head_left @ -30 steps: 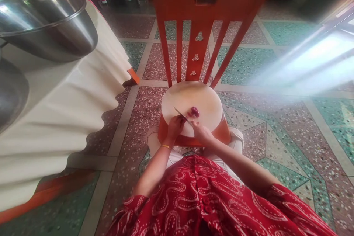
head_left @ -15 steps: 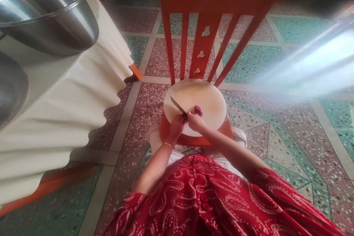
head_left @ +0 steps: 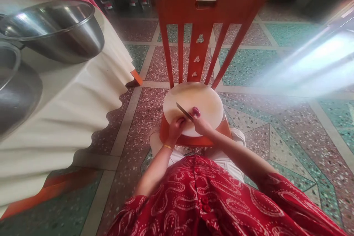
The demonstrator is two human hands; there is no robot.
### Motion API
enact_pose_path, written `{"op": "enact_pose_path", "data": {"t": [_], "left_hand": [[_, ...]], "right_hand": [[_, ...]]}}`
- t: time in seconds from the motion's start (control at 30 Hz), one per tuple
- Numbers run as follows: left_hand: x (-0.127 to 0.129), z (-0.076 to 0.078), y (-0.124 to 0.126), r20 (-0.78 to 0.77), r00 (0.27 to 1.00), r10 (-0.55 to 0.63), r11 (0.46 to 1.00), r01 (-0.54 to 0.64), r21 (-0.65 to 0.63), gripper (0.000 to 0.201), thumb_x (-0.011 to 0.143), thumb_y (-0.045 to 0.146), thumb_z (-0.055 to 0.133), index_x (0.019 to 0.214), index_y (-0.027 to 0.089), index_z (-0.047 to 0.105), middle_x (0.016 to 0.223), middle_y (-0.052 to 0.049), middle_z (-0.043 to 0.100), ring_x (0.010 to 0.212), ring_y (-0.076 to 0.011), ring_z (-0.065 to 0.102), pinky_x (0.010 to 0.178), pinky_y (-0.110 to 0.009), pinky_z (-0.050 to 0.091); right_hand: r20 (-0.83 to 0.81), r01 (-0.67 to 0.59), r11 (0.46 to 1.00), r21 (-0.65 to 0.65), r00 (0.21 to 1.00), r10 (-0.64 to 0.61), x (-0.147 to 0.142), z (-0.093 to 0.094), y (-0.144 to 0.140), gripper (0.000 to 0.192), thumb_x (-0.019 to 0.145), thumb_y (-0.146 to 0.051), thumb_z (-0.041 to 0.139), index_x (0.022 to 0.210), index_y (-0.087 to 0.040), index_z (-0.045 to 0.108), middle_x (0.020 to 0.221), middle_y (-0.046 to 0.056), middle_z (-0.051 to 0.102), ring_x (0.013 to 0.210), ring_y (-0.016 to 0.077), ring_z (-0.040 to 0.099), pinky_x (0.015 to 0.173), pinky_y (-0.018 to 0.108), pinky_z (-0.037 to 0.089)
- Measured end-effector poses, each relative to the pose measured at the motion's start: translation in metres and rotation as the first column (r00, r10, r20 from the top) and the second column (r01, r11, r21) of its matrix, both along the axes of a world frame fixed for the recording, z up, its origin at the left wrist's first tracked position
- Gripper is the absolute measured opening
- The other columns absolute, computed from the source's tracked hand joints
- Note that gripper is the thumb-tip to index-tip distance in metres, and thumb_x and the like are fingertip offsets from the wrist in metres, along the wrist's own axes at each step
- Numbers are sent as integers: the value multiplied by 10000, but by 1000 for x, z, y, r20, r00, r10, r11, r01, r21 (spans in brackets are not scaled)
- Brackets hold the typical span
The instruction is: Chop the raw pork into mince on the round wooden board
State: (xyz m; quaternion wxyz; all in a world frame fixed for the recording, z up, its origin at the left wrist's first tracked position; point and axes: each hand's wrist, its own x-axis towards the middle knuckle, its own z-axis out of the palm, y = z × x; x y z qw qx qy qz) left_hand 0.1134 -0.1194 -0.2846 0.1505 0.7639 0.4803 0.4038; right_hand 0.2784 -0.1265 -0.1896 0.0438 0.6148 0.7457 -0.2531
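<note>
My right hand (head_left: 201, 124) is closed round the handle of a knife (head_left: 183, 110), whose blade points up and to the left over a round pale chopping board (head_left: 208, 97). Close to its left, my left hand (head_left: 175, 128) has its fingers curled together at the board's near edge. Something small and reddish shows at those fingertips, but I cannot make out what it is. A purple-red piece that looks like onion (head_left: 196, 111) lies on the board just beyond my right hand. The board rests on the seat of a wooden chair (head_left: 179, 141).
The slatted chair back (head_left: 182, 2) rises behind the board. To the left, a large steel bowl (head_left: 80, 40) and a second metal vessel (head_left: 24, 96) stand on a table with a cream cloth (head_left: 66, 118). Several bottles (head_left: 106, 3) stand at the back.
My right hand and the knife have moved slightly right, away from my left hand, and now sit closer to the purple-red piece. The view has tilted up a little.
</note>
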Motion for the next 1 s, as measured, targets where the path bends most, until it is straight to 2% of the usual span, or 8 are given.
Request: {"op": "enact_pose_path", "data": {"t": [0.1, 0.23, 0.33, 0.5, 0.67, 0.73, 0.9, 1.0], "left_hand": [[0, -1, 1, -93, 995, -26, 1000, 26, -6, 175, 922, 228, 521, 984, 177, 676, 1010, -84, 671, 990, -193, 607, 898, -381, 530], [1, -1, 4, -149, 989, -25, 1000, 25, 1, 175, 921, 238, 523, 985, 170, 671, 1039, -96, 667, 998, -205, 603, 885, -383, 531], [0, 0, 6, -159, 985, -60, 998, 57, -23, 190, 922, 235, 530, 1051, 183, 659, 1070, -86, 665, 999, -205, 603, 889, -385, 523], [-2, -4, 12, -176, 980, -96, 994, 86, -66, 158, 912, 210, 544, 1001, 182, 671, 1040, -80, 672, 1002, -206, 596, 897, -381, 506], [0, -7, 16, -210, 972, -103, 992, 87, -87, 139, 886, 166, 558, 964, 158, 672, 970, -79, 686, 952, -218, 603, 864, -369, 510], [1, -6, 14, -214, 973, -83, 995, 69, -72, 129, 881, 157, 560, 939, 158, 676, 956, -78, 688, 932, -217, 605, 849, -366, 512], [2, -1, 10, -170, 983, -67, 996, 57, -64, 141, 899, 184, 555, 966, 180, 678, 1003, -66, 682, 951, -206, 597, 860, -369, 510], [3, -1, 10, -182, 981, -73, 996, 63, -63, 139, 899, 184, 553, 955, 174, 680, 976, -76, 683, 959, -210, 599, 875, -378, 510]], "right_hand": [[42, -14, 1000, -23, 999, 15, 2, 10, -10, 688, 844, -66, 410, 1496, -181, 222, 1459, 199, 376, 1007, 239, 640, 791, 314, 508], [145, 1, 987, -164, 989, 23, -4, 21, -19, 563, 884, -108, 382, 1438, -151, 293, 1102, 169, 643, 904, 250, 664, 733, 321, 502], [194, 20, 978, -210, 981, 22, -9, 23, -20, 520, 903, -126, 389, 1414, -145, 293, 1020, 157, 651, 907, 243, 661, 719, 303, 493], [195, 22, 975, -219, 981, 22, -22, 21, -10, 633, 896, -101, 396, 1481, -161, 164, 1032, 157, 642, 905, 238, 662, 730, 295, 483], [123, -42, 997, -62, 991, 49, -40, 14, 18, 429, 861, -61, 405, 1283, -110, 466, 1092, 182, 624, 1117, 263, 560, 917, 341, 420], [117, -64, 997, -31, 991, 67, -36, 10, 19, 386, 861, -67, 414, 1235, -112, 498, 1133, 187, 608, 1118, 254, 555, 948, 340, 401], [182, -36, 983, -178, 981, 69, -10, 1, -8, 544, 903, -114, 381, 1434, -145, 271, 1051, 167, 634, 861, 236, 658, 719, 310, 489], [184, -39, 987, -157, 981, 68, -16, 2, -4, 510, 894, -104, 384, 1400, -137, 322, 1033, 165, 640, 887, 240, 656, 728, 308, 491]]}}
